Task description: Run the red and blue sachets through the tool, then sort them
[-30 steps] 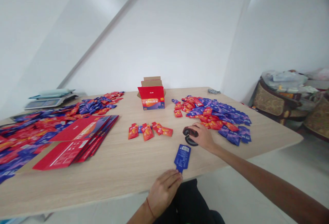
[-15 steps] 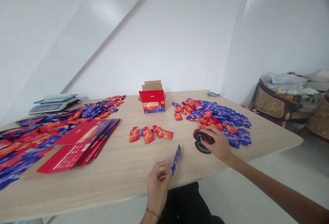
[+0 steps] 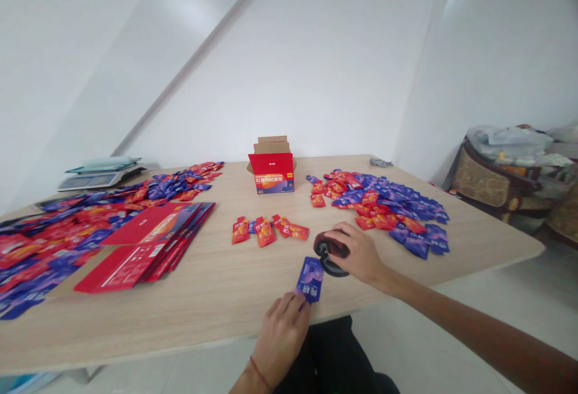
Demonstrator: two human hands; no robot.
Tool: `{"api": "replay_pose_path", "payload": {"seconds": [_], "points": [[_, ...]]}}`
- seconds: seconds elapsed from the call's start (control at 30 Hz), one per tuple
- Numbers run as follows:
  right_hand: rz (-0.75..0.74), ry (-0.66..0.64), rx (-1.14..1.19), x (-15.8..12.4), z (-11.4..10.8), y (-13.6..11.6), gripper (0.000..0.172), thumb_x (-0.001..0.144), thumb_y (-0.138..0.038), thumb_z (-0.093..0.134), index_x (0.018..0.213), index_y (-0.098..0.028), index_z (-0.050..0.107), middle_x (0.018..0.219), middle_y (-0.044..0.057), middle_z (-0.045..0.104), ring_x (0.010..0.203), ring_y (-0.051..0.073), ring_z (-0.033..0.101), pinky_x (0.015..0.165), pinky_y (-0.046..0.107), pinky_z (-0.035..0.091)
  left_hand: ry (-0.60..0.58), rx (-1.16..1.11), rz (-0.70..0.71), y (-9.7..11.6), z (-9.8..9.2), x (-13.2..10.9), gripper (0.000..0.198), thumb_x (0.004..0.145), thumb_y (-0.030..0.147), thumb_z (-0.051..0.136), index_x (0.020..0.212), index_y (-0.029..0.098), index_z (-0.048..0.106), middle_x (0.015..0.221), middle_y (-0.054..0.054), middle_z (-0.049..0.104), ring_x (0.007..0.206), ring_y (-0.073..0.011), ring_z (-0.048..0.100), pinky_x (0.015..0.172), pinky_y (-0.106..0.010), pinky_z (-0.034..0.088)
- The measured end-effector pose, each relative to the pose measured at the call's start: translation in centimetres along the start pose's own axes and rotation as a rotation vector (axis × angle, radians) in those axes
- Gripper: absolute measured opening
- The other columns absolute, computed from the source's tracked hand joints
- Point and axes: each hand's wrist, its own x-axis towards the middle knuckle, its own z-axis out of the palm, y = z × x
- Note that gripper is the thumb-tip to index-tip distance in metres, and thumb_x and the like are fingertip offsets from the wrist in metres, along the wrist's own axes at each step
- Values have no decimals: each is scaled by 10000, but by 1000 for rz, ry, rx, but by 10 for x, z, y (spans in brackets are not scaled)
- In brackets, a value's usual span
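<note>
My left hand (image 3: 283, 335) has its fingers closed on the near end of a purple sachet (image 3: 311, 275), which lies about flat at the front of the table. In my right hand (image 3: 356, 252) is a dark brown and black round tool (image 3: 332, 253) with a ring-shaped lower part; its exact kind does not show. The tool is tilted close beside the sachet's right edge. Beyond my hands a few red sachets (image 3: 265, 232) lie in a loose row. To the right spreads a pile of purple and red sachets (image 3: 397, 198).
An open red carton (image 3: 274, 182) stands at the back. Flattened red cartons (image 3: 149, 234) are stacked on the left, beside a large heap of sachets (image 3: 58, 225). A scale (image 3: 90, 180) sits at the far left. Patterned armchairs (image 3: 485, 174) stand right of the table (image 3: 194, 315).
My left hand has laid the purple sachet down from its upright position, its printed face now showing. My right hand has brought the dark round tool leftward, close to the sachet.
</note>
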Motion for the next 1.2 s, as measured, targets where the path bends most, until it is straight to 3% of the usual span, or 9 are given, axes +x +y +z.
{"api": "replay_pose_path", "payload": {"seconds": [0.17,0.3,0.43,0.6,0.7,0.8,0.87,1.03,1.2], "points": [[-53,-199,29,1,35,-37,351,813,-294,694,1164,-299,693,1156,45,640,1042,224,594,860,327,487,139,-56,74,-2,20,-25,288,1022,150,484,1279,148,613,1205,-112,681,1130,-244,639,959,-384,574],[-168,-384,8,-15,70,-49,298,829,-373,691,1112,-282,700,1127,52,637,1034,237,573,824,334,478,122,-176,-1,-8,30,-31,243,1022,144,498,1208,185,649,1108,-83,696,1033,-215,672,892,-350,598],[-243,-431,-92,-9,83,-24,339,854,-385,682,1171,-264,677,1202,79,613,1096,259,536,844,345,470,125,-229,10,-11,35,-33,273,1017,152,529,1268,183,630,1145,-81,694,1123,-217,656,984,-360,576],[-84,-407,-244,19,82,32,285,886,-321,656,1163,-273,705,1141,81,636,1036,247,564,789,317,471,162,-232,24,-12,38,-35,294,1011,155,552,1295,184,624,1169,-73,697,1156,-210,644,1034,-363,558],[-37,-317,-220,26,72,43,299,851,-293,688,1148,-285,717,1122,66,644,1029,242,580,799,314,477,180,-217,28,-12,39,-36,287,1005,150,559,1281,181,634,1154,-75,701,1141,-209,653,1030,-356,559],[-7,-125,-129,26,55,25,335,829,-272,696,1164,-281,708,1148,59,635,1030,234,589,852,328,482,188,-215,27,-12,39,-36,284,1002,144,561,1273,177,638,1150,-78,702,1143,-210,652,1033,-352,556],[-24,-72,-63,24,44,3,352,821,-261,696,1173,-277,699,1153,58,635,1029,230,592,868,329,482,183,-216,26,-12,40,-36,290,999,142,565,1279,177,634,1155,-78,699,1145,-214,649,1030,-356,557],[-123,-234,11,2,48,-47,326,829,-326,706,1153,-295,699,1159,49,640,1035,228,582,853,326,478,165,-212,27,-12,39,-36,306,1001,138,558,1298,177,619,1163,-87,693,1137,-223,647,993,-369,572],[-175,-381,-44,-17,80,-54,281,851,-378,688,1117,-287,698,1155,47,631,1046,239,562,787,327,473,132,-226,0,-10,36,-35,226,1014,161,543,1207,191,656,1108,-76,699,1048,-214,673,920,-355,593]]}}
